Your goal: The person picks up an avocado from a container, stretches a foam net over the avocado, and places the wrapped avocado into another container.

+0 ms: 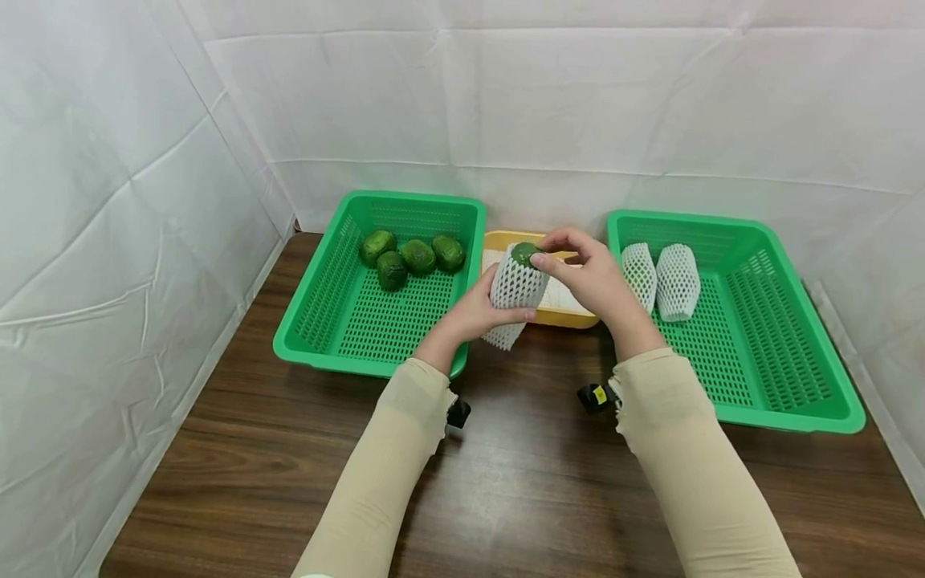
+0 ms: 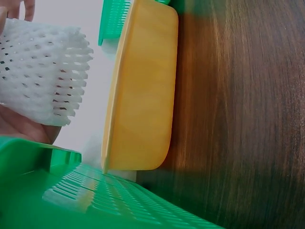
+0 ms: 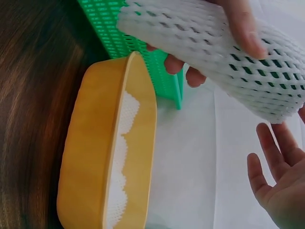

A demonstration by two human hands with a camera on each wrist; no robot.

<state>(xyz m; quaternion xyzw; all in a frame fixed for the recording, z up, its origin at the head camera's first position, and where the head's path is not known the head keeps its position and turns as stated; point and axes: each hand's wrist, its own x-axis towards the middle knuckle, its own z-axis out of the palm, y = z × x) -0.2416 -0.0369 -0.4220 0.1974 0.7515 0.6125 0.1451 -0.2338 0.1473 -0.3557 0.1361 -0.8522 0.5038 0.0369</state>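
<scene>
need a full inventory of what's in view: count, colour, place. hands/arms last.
left basket: 1, green, table's left
loose avocados: 4, green, in left basket
right basket: 1, green, table's right
netted pieces: 2, white nets, in right basket
tray: 1, yellow, between baskets
spare nets: count unclear, white, in tray
held net: 1, white, in left hand
held avocado: 1, green, in held net, top exposed
table: 1, brown, underneath
sheeting: count unclear, white, behind and beside table
wrist devices: 2, black, one per wrist
cuffed sleeves: 2, cream, on arms
left hand: 1, round held net
right hand: 1, fingertips at held avocado's top
</scene>
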